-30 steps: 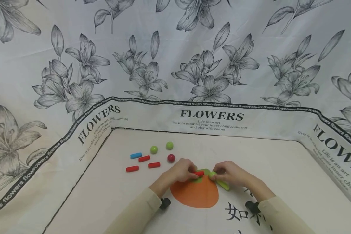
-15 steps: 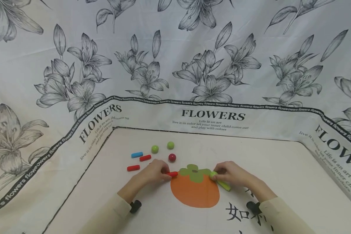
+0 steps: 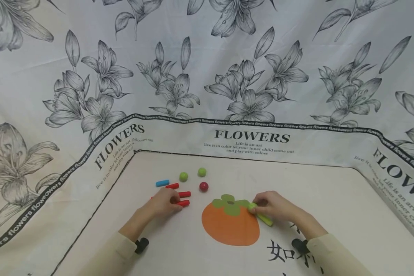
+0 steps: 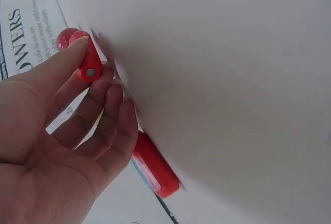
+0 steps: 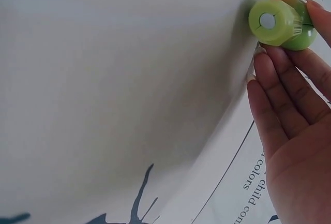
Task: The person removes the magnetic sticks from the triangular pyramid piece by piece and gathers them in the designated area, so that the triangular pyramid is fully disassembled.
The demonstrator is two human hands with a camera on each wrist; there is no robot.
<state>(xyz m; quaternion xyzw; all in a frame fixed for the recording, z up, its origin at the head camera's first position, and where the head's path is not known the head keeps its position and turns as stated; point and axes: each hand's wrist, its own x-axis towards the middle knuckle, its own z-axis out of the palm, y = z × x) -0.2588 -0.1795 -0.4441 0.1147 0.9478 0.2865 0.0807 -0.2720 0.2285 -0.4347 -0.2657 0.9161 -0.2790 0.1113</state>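
Note:
My left hand (image 3: 161, 203) pinches a red magnetic stick (image 4: 89, 58) between thumb and fingers, low over the left part of the table. A round silver end shows on that stick in the left wrist view. Just behind it lies another red stick (image 3: 184, 194), and a third red stick (image 3: 173, 186) is partly hidden by the hand. To the right, my right hand (image 3: 274, 206) pinches a green ball (image 3: 252, 207) at the persimmon print's upper right edge. A yellow-green stick (image 3: 265, 219) sits against the ball, its silver end towards the right wrist camera.
A dark red ball (image 3: 204, 186), two green balls (image 3: 183, 176) and a blue stick (image 3: 162, 183) lie behind my left hand. The orange persimmon print (image 3: 229, 228) and black written characters (image 3: 281, 251) mark the tablecloth. A flowered curtain (image 3: 255, 96) rises behind the table.
My left hand has carried the red stick leftward from over the persimmon print to beside the other red sticks. My right hand has stayed put with the green ball.

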